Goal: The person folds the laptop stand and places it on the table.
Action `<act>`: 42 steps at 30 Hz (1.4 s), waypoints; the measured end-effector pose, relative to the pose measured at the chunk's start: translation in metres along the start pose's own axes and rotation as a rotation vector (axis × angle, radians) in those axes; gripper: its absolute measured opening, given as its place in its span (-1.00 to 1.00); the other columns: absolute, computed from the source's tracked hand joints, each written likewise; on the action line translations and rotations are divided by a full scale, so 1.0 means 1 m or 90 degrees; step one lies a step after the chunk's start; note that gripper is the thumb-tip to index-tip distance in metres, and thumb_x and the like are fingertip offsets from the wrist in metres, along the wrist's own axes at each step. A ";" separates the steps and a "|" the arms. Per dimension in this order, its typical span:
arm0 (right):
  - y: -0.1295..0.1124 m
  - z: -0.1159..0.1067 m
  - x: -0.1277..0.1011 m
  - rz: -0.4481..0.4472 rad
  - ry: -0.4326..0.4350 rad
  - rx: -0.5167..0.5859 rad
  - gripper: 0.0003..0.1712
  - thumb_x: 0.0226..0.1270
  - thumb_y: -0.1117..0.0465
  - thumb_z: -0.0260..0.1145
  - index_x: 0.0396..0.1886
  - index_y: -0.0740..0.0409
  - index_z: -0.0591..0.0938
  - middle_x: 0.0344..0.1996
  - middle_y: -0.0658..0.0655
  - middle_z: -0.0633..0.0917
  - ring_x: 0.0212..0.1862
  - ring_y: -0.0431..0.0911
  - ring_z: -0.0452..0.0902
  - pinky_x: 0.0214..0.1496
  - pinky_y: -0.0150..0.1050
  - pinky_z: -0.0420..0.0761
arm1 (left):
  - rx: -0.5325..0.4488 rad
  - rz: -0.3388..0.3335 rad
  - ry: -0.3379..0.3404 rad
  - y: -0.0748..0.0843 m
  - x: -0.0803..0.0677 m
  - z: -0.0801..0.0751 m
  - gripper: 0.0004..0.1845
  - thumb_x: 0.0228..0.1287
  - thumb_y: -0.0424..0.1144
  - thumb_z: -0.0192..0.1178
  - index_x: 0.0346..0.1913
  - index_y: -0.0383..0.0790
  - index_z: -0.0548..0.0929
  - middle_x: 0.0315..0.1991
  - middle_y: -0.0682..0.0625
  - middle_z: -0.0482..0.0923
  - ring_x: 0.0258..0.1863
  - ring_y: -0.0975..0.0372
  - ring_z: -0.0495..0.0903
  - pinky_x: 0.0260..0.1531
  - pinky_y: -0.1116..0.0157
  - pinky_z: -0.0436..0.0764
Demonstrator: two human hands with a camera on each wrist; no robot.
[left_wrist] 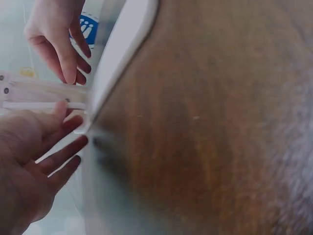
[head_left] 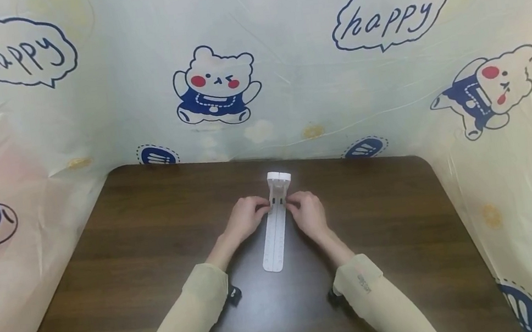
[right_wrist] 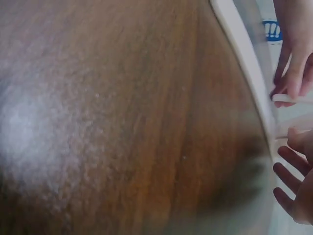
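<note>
In the head view, the fingertips of the left hand [head_left: 246,216] and right hand [head_left: 308,213] are hidden where they meet the white sliding gauge [head_left: 276,223]; its markings are too small to read. Both wrist views blur the desk [left_wrist: 205,127], and the frame edges cut off the hands.

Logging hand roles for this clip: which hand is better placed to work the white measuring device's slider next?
Neither clearly. The left hand and right hand pinch opposite sides of the white measuring device at the same point, near its upright end, on the wooden table. Probably both together.
</note>
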State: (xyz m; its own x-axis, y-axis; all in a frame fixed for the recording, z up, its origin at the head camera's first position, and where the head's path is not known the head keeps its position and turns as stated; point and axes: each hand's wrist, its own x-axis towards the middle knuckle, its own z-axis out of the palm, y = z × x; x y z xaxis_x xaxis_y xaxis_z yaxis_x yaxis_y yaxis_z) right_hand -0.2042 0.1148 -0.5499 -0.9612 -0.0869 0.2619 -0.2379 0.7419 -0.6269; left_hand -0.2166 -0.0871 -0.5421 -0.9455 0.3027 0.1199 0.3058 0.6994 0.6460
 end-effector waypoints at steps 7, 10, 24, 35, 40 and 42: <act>0.027 0.028 0.011 -0.021 0.042 0.023 -0.88 0.33 0.27 0.59 -0.16 0.14 0.92 -0.18 0.21 0.92 -0.07 0.15 0.86 -0.04 0.14 0.79 | 0.008 0.025 0.051 -0.004 0.002 0.005 -0.85 0.43 -0.29 0.46 -0.04 -0.24 0.92 -0.03 -0.14 0.91 0.03 -0.02 0.89 0.14 -0.02 0.82; 0.032 0.033 0.015 -0.041 0.054 0.014 -0.89 0.35 0.24 0.58 -0.17 0.11 0.93 -0.19 0.19 0.93 -0.09 0.15 0.87 -0.07 0.15 0.79 | 0.015 0.029 0.064 -0.006 0.004 0.007 -0.85 0.42 -0.30 0.47 -0.03 -0.23 0.93 -0.01 -0.13 0.91 0.04 -0.01 0.89 0.15 -0.02 0.82; 0.011 0.022 0.016 -0.014 0.059 -0.047 -0.91 0.39 0.31 0.56 -0.17 0.15 0.92 -0.17 0.18 0.93 -0.09 0.10 0.89 -0.03 0.07 0.83 | 0.020 0.023 0.085 -0.009 0.018 0.011 -0.88 0.44 -0.33 0.45 -0.08 -0.24 0.93 -0.03 -0.14 0.91 0.01 -0.02 0.89 0.15 0.00 0.82; 0.014 0.024 0.022 -0.004 0.068 -0.072 -0.88 0.47 0.25 0.53 -0.10 0.16 0.91 -0.18 0.17 0.93 -0.12 0.07 0.84 -0.05 0.03 0.82 | 0.044 0.006 0.109 -0.009 0.026 0.014 -0.84 0.47 -0.28 0.43 -0.01 -0.19 0.92 0.01 -0.12 0.91 0.06 -0.02 0.88 0.21 -0.01 0.80; 0.015 0.024 0.025 -0.008 0.068 -0.082 -0.87 0.49 0.24 0.52 -0.10 0.17 0.91 -0.20 0.17 0.93 -0.14 0.06 0.85 -0.06 0.02 0.83 | 0.053 -0.006 0.135 -0.008 0.030 0.015 -0.83 0.48 -0.23 0.43 -0.02 -0.20 0.92 -0.06 -0.13 0.91 -0.01 -0.03 0.89 0.12 -0.02 0.82; 0.016 0.023 0.027 -0.004 0.066 -0.081 -0.86 0.50 0.23 0.51 -0.08 0.17 0.90 -0.17 0.19 0.93 -0.11 0.08 0.87 -0.02 0.02 0.84 | 0.050 -0.011 0.146 -0.008 0.031 0.014 -0.82 0.47 -0.21 0.44 -0.03 -0.22 0.92 -0.08 -0.14 0.91 -0.04 -0.03 0.89 0.08 -0.02 0.83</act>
State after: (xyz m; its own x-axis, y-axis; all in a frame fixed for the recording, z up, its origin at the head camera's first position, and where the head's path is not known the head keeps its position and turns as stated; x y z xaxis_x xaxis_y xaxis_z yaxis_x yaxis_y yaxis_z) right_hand -0.2371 0.1091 -0.5701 -0.9385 -0.0271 0.3442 -0.2178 0.8201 -0.5291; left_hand -0.2470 -0.0736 -0.5541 -0.9486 0.1415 0.2830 0.2885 0.7541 0.5900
